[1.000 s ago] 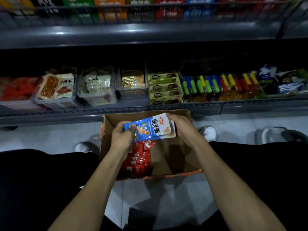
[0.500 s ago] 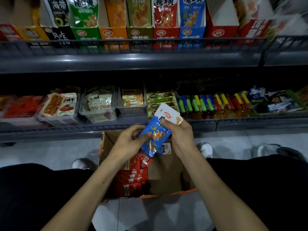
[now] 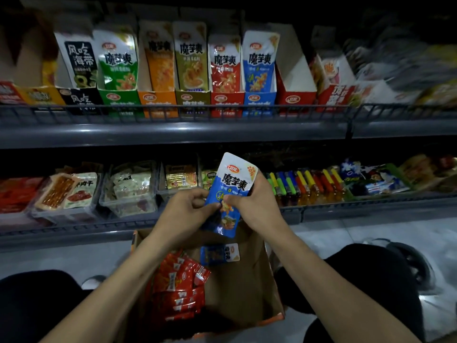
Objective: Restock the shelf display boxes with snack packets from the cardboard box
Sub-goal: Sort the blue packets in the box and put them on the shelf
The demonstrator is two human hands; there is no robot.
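The right end of the upper shelf (image 3: 173,131) is blurred and dark, so the packs there cannot be read, and the far left display boxes are cut by the frame edge. The lower part of the blue packet (image 3: 231,194) is partly covered by both hands; how many packets are stacked in the grip I cannot tell.

The packet is a flat glossy foil pouch, white at the top and blue below, standing almost upright in the centre of the frame, above the cardboard box (image 3: 237,288). The left hand (image 3: 184,212) pinches its lower left edge with curled fingers; the right hand (image 3: 254,204) holds the right edge, thumb in front and fingers wrapped behind. In the brown box lie a row of shiny red packets (image 3: 178,290) at the left and one more blue packet (image 3: 220,253) at the back wall.

Compared with half a second ago, the packet is raised and turned from tilted to nearly vertical – and the view is lifted, so the blue display box (image 3: 259,101) in the upper row now shows fully.
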